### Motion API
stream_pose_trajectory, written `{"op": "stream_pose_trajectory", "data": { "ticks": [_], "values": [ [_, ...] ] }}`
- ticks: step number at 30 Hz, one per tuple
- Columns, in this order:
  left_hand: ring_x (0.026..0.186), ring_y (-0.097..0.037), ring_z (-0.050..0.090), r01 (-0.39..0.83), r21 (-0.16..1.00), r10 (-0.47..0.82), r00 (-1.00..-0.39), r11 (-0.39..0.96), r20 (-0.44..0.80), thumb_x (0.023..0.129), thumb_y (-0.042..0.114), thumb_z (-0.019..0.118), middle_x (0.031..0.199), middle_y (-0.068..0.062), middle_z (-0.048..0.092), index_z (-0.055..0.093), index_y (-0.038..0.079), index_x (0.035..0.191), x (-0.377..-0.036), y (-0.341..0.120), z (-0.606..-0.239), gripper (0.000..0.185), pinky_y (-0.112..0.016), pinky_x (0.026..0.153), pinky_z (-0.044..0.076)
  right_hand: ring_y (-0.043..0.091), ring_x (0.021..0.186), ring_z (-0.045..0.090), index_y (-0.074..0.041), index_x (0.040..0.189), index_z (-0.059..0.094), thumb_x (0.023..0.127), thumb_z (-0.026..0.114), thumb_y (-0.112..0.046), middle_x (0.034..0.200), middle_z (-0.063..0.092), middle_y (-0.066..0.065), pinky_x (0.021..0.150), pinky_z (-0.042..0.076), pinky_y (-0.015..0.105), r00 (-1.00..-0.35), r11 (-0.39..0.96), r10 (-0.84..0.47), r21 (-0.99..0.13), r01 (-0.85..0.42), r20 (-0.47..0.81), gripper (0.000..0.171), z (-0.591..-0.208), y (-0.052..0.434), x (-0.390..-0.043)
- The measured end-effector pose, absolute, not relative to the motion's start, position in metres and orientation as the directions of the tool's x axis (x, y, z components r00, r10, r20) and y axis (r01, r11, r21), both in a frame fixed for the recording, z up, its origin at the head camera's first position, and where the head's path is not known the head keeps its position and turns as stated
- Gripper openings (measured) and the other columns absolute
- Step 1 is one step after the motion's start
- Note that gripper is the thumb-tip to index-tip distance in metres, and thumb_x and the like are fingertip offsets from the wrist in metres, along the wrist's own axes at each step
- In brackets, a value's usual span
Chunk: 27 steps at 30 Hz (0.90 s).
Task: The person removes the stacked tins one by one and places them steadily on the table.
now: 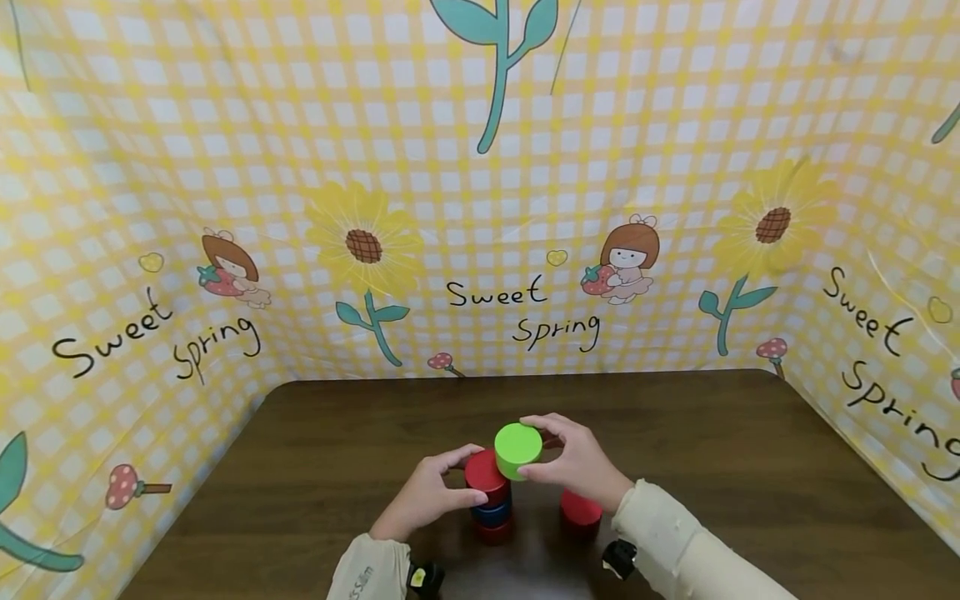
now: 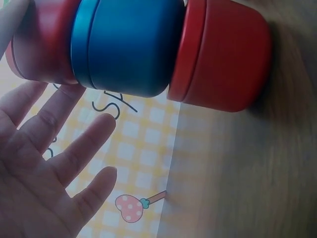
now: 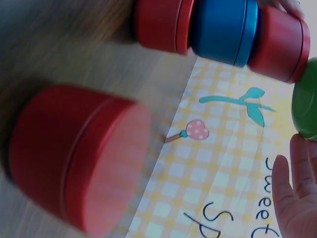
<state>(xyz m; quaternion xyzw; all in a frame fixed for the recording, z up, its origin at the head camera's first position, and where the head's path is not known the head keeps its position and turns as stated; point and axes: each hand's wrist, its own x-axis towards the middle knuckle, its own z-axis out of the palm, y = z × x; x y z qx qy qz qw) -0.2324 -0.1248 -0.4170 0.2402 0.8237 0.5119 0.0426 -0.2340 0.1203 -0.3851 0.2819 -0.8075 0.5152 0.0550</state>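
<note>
I saw the right hand (image 1: 577, 462) clamped round the green tin (image 1: 518, 450), held just right of and above the stack's top red tin (image 1: 485, 473), which the left hand (image 1: 423, 496) steadied with curled fingers.

- Your right hand (image 1: 573, 462) grips a round lime-green tin (image 1: 518, 449) with a smooth, matt lid.
- Just left of the green tin, your left hand (image 1: 427, 496) steadies a stack: the round red tin on top (image 1: 484, 472) and the round blue tin (image 2: 130, 45) under it look like smooth painted metal with a soft satin sheen.
- Right of that stack, the lone round red tin (image 3: 81, 156) has the same matt finish.
- Under the stack, the dark brown wooden table (image 1: 712, 467) shows fine grain and a low sheen.
- Behind the table, the yellow checked printed backdrop sheet (image 1: 480, 208) looks thin, creased and slightly glossy.
</note>
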Motion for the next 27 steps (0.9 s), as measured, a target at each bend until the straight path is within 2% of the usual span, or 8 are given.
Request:
{"op": "stream_pose_trajectory", "data": {
  "ticks": [6, 9, 13, 18, 25, 27],
  "values": [
    [0.100, -0.024, 0.057, 0.356, 0.862, 0.446, -0.878, 0.362, 0.175, 0.082, 0.026, 0.077, 0.103, -0.003, 0.068, 0.061, 0.005, 0.126, -0.234, -0.125, -0.417, 0.051, -0.056, 0.092, 0.038, 0.020, 0.091, 0.059, 0.003, 0.123, 0.060, 0.075, 0.082, -0.014, 0.109, 0.064, 0.009, 0.082, 0.051, 0.030, -0.857, 0.344, -0.355, -0.800, -0.492, 0.374, 0.055, -0.389, 0.133, -0.233],
    [0.101, -0.024, 0.057, 0.360, 0.858, 0.447, -0.877, 0.367, 0.177, 0.082, 0.026, 0.078, 0.103, -0.004, 0.069, 0.061, 0.005, 0.125, -0.234, -0.126, -0.417, 0.051, -0.057, 0.093, 0.038, 0.017, 0.090, 0.059, 0.003, 0.122, 0.061, 0.073, 0.083, -0.011, 0.108, 0.063, 0.010, 0.081, 0.052, 0.035, -0.856, 0.339, -0.332, -0.797, -0.500, 0.396, 0.055, -0.394, 0.138, -0.232],
    [0.101, -0.025, 0.057, 0.357, 0.855, 0.442, -0.880, 0.375, 0.173, 0.081, 0.026, 0.078, 0.104, -0.004, 0.069, 0.061, 0.004, 0.126, -0.235, -0.126, -0.417, 0.053, -0.057, 0.094, 0.037, 0.013, 0.088, 0.058, 0.003, 0.121, 0.062, 0.071, 0.084, -0.008, 0.110, 0.063, 0.010, 0.081, 0.052, 0.039, -0.840, 0.318, -0.310, -0.784, -0.533, 0.445, 0.055, -0.398, 0.142, -0.231],
    [0.100, -0.024, 0.058, 0.362, 0.851, 0.446, -0.878, 0.381, 0.174, 0.082, 0.027, 0.078, 0.104, -0.005, 0.069, 0.061, 0.003, 0.127, -0.234, -0.124, -0.416, 0.053, -0.057, 0.093, 0.038, 0.011, 0.087, 0.057, 0.002, 0.120, 0.062, 0.071, 0.085, -0.010, 0.110, 0.063, 0.009, 0.079, 0.052, 0.030, -0.828, 0.310, -0.306, -0.773, -0.553, 0.470, 0.056, -0.400, 0.147, -0.229],
    [0.097, -0.022, 0.059, 0.387, 0.837, 0.445, -0.873, 0.386, 0.199, 0.082, 0.026, 0.078, 0.104, -0.006, 0.069, 0.059, 0.001, 0.129, -0.232, -0.123, -0.416, 0.056, -0.057, 0.093, 0.039, 0.008, 0.085, 0.056, 0.003, 0.118, 0.063, 0.068, 0.086, -0.008, 0.107, 0.064, 0.009, 0.076, 0.053, 0.036, -0.795, 0.311, -0.293, -0.734, -0.604, 0.530, 0.056, -0.402, 0.155, -0.224],
    [0.097, -0.022, 0.060, 0.399, 0.830, 0.448, -0.869, 0.389, 0.209, 0.082, 0.024, 0.077, 0.104, -0.006, 0.069, 0.058, -0.001, 0.129, -0.232, -0.123, -0.416, 0.057, -0.058, 0.093, 0.039, 0.009, 0.084, 0.056, 0.004, 0.118, 0.063, 0.068, 0.087, -0.009, 0.106, 0.064, 0.010, 0.075, 0.053, 0.034, -0.782, 0.315, -0.297, -0.717, -0.622, 0.548, 0.056, -0.403, 0.157, -0.223]
  ]
}}
